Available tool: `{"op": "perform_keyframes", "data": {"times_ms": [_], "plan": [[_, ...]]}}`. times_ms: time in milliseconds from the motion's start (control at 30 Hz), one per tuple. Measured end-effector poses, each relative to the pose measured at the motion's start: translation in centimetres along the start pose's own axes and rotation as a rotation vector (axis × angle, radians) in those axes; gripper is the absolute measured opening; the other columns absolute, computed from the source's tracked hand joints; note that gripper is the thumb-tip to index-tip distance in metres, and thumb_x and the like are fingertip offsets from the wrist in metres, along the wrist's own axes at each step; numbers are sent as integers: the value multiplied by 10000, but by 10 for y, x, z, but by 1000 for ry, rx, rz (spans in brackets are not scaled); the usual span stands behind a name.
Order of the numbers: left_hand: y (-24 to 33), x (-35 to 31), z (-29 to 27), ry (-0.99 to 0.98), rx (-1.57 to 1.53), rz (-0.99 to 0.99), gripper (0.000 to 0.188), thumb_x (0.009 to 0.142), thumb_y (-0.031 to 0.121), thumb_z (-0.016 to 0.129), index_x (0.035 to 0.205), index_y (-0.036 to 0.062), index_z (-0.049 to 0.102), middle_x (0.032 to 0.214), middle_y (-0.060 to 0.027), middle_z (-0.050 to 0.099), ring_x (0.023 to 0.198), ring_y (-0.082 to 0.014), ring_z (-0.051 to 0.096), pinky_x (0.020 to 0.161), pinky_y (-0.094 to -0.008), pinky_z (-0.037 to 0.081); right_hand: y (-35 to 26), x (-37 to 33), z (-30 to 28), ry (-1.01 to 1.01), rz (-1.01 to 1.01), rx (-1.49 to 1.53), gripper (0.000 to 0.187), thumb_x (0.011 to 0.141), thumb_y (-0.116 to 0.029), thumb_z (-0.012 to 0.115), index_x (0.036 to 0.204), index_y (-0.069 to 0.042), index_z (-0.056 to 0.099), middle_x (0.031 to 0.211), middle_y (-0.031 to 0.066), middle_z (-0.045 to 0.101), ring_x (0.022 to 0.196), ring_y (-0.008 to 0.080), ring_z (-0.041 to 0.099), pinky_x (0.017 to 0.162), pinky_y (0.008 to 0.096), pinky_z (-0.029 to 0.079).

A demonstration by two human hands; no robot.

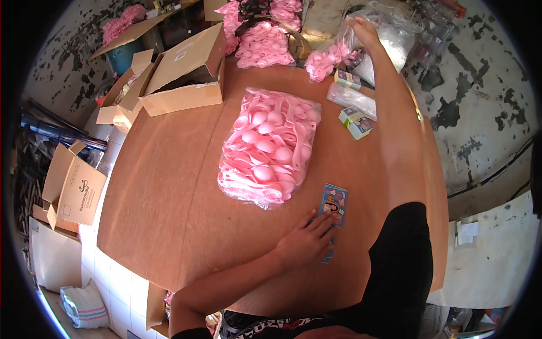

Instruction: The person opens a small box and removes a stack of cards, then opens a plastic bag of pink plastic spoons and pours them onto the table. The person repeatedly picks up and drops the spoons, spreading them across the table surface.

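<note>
My left hand (305,243) lies flat with fingers stretched out over a small stack of blue printed cards (335,198), near the table's front. My right arm reaches to the far right, where my right hand (364,31) closes at the upper part of a clear plastic bag (345,38) with pink spoons (323,61) in its lower end. The fingertips are small, and part of the grip is hidden. In the middle of the table lies a large, full clear bag of pink spoons (268,150), apart from both hands.
Bundled printed cards (355,123) lie beside a clear plastic packet (351,100) on the right. A cardboard box (183,96) stands at the far left of the brown table (161,186). More bagged pink spoons (262,48) sit at the back. An open carton (82,186) stands left on the floor.
</note>
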State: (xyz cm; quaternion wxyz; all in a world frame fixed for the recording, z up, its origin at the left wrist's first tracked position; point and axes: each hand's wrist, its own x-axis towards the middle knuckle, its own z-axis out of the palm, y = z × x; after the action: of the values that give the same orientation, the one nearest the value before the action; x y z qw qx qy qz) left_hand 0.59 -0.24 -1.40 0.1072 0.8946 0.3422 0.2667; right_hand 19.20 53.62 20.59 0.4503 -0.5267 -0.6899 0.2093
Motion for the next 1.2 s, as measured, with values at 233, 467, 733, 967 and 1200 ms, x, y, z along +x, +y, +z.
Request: {"op": "perform_keyframes", "data": {"times_ms": [233, 467, 733, 967, 1200], "plan": [[-5, -7, 2, -2, -1, -48, 470, 954, 329, 587, 1322, 38, 571, 1457, -141, 501, 1406, -273, 430, 1187, -509, 256, -35, -2, 33, -48, -60, -110, 811, 912, -387, 694, 1548, -42, 328, 1508, 169, 470, 1308, 286, 527, 831, 394, 558], [-6, -8, -4, -20, 14, -82, 470, 952, 328, 585, 1322, 40, 576, 1441, -139, 515, 1403, -269, 434, 1186, -511, 255, -25, -51, 78, 32, -315, -528, 718, 866, -408, 676, 1471, -91, 457, 1352, 266, 582, 1260, 387, 564, 1053, 435, 447], [-4, -6, 1, -17, 9, -16, 473, 941, 324, 594, 1317, 37, 573, 1452, -140, 502, 1408, -275, 427, 1185, -512, 256, 62, -76, 121, -376, -159, -833, 671, 867, -390, 633, 1498, -257, 448, 1542, 193, 402, 1406, 406, 395, 1165, 520, 329], [-1, -6, -6, -49, 26, -20, 481, 944, 317, 592, 1329, 33, 555, 1467, -174, 473, 1427, -292, 394, 1193, -505, 251, 35, -106, 88, 116, -254, -733, 568, 862, -273, 624, 1415, -375, 544, 1419, 227, 531, 1269, 438, 532, 1087, 484, 421], [-2, -4, -8, -13, -53, -14, 483, 948, 303, 591, 1342, 29, 532, 1459, -192, 451, 1418, -327, 385, 1202, -507, 243, 7, -305, 32, -120, -370, -251, 447, 843, -226, 711, 1264, -101, 631, 1204, 155, 678, 1024, 354, 669, 902, 423, 527]]}}
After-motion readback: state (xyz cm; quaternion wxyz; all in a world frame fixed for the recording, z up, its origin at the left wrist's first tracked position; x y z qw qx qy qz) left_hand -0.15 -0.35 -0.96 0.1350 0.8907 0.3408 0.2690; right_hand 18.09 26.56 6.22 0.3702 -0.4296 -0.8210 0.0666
